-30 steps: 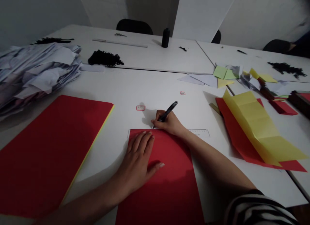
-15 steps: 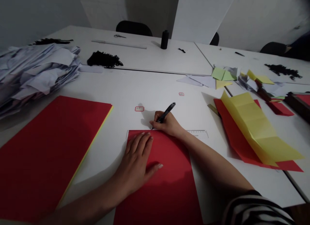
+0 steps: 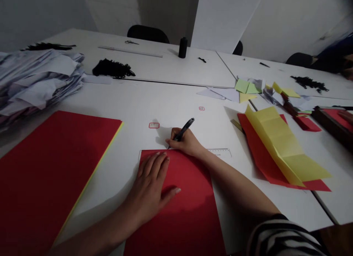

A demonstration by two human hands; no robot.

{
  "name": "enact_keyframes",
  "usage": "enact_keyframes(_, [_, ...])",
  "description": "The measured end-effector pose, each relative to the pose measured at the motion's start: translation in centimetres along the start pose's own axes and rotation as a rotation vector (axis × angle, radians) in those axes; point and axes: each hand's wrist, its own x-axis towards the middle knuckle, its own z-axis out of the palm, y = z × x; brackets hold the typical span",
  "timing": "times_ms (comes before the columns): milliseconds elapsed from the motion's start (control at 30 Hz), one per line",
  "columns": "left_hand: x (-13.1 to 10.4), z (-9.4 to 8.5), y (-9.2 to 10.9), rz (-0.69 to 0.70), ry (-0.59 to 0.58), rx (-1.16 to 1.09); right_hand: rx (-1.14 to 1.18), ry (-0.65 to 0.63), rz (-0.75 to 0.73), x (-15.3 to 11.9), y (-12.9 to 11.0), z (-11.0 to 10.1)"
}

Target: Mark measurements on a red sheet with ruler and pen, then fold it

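The left hand [image 3: 150, 186] lies flat and open on the red sheet [image 3: 182, 208]; the right hand [image 3: 184, 143] grips a pen [image 3: 181, 131], its tip at the sheet's top edge along the ruler [image 3: 220, 152]. Marking appears underway; no finished line is visible

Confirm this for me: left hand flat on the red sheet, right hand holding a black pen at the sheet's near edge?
Not quite. In the head view the right hand holds the black pen at the red sheet's far edge; the left hand does lie flat on it.
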Motion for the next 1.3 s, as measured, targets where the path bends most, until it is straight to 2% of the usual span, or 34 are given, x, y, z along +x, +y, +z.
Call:
enact_keyframes(433, [-0.08, -0.32, 0.37, -0.024, -0.040, -0.010, 0.055, 0.030, -0.002, -0.23, -0.17, -0.11])
enact_keyframes(667, [-0.16, 0.11, -0.03, -0.011, 0.002, -0.019, 0.067, 0.015, 0.006, -0.02, 0.06, -0.02])
enact_keyframes(1300, [-0.13, 0.16, -0.20, 0.024, 0.030, 0.044, 0.091, 0.002, 0.013, 0.03, -0.20, -0.11])
